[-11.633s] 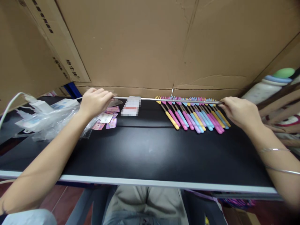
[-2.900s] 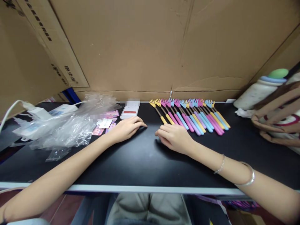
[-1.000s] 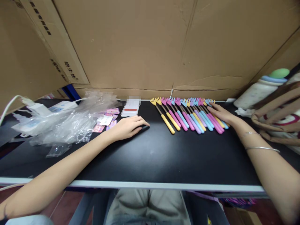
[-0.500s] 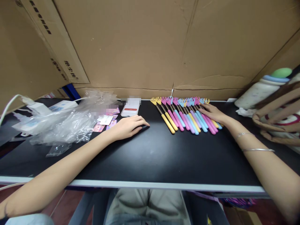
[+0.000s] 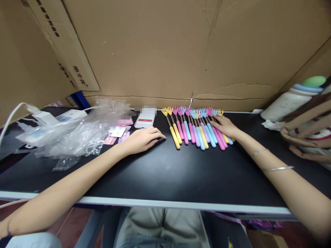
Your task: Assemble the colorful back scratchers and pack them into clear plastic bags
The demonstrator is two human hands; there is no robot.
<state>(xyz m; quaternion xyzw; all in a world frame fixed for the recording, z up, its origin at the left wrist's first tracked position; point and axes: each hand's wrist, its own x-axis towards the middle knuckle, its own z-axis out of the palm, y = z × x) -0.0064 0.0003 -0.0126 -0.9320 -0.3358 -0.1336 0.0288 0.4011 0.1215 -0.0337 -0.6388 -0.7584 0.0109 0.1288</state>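
Row-gathering step: the right hand [image 5: 225, 126], fingers flat and released, presses the back scratchers [image 5: 196, 128]; the left hand [image 5: 141, 140] rests released on the worktop [image 5: 165, 175]; next likely needs a sideways squeeze.

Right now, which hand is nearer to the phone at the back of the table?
Left. The left hand lies flat just in front of the phone; the right hand rests on the row of back scratchers, farther right.

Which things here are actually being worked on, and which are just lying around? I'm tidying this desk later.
In hand: row of coloured back scratchers, right hand resting on its right end; left hand flat on the table.

Lying about: plastic bags, phone, small cards, charger, bottle.
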